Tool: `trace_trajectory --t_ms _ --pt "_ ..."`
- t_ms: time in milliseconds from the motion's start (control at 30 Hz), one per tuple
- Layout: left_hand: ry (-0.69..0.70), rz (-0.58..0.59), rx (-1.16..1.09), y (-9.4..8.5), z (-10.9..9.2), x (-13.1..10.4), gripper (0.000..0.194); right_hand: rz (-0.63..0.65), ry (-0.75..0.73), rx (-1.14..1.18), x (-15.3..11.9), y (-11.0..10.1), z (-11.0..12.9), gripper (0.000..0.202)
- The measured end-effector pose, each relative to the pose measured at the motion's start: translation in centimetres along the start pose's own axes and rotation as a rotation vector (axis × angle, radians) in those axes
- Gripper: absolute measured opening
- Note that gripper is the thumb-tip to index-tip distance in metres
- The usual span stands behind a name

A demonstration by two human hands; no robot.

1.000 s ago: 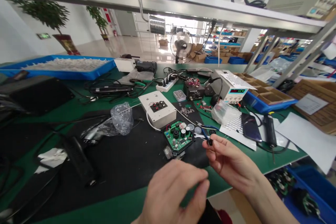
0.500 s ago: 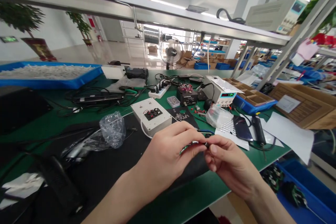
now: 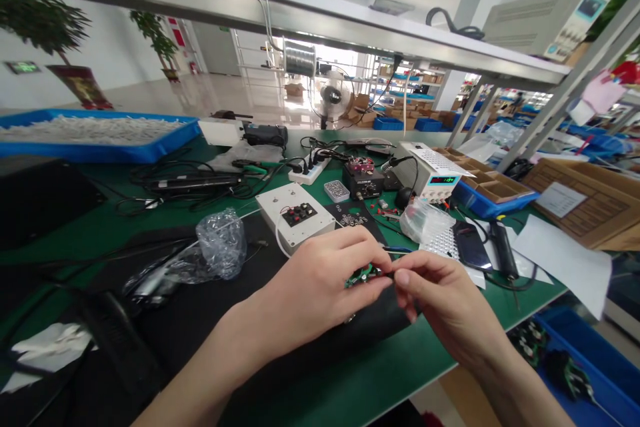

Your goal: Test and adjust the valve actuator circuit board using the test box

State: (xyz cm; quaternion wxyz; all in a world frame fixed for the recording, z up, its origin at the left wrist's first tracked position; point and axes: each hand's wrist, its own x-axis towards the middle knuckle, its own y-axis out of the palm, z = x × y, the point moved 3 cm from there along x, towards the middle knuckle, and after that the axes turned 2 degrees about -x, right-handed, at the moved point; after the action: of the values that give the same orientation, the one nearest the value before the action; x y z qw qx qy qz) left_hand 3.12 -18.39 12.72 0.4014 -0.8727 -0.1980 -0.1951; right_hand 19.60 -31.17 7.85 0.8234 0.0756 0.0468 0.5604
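Note:
My left hand (image 3: 325, 277) is closed on a small green circuit board (image 3: 364, 275), its fingers covering most of it. Thumb and forefinger of my right hand (image 3: 435, 287) pinch at the board's right end, on a small dark part too tiny to name. The fingertips of both hands meet there, above the black mat (image 3: 280, 333). Just behind my hands lies a white control box (image 3: 295, 213) with a black panel of terminals and a white cable.
Behind stand a metal tin (image 3: 337, 191) of small parts, a black soldering station (image 3: 363, 183) and a power supply (image 3: 430, 173). Crumpled plastic wrap (image 3: 220, 243) lies left; a phone (image 3: 471, 247) lies right. A blue bin (image 3: 590, 360) with boards sits below the table's right edge. A metal shelf (image 3: 350, 33) spans overhead.
My left fingers have opened slightly around the circuit board, so more of its green shows. My right fingers still pinch at its end. The whole view has shifted a little.

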Motion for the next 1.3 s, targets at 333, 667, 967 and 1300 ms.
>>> trace_trajectory --t_ms 333,667,967,1300 --pt "-0.424 0.089 0.299 -3.1 2.9 -2.0 0.072 -0.067 -0.429 -0.774 1.9 -0.7 0.3 0.011" --pt "-0.494 0.307 0.356 0.8 2.7 -1.4 0.087 0.116 -0.655 -1.071 2.1 -0.3 2.3 0.010" --pt "-0.535 0.306 0.368 1.6 3.5 -1.3 0.097 0.452 -0.568 -1.395 4.3 0.3 5.4 0.023" --pt "-0.583 0.317 0.273 1.3 4.8 -1.1 0.118 0.609 -0.429 -1.409 5.6 1.0 6.6 0.020"
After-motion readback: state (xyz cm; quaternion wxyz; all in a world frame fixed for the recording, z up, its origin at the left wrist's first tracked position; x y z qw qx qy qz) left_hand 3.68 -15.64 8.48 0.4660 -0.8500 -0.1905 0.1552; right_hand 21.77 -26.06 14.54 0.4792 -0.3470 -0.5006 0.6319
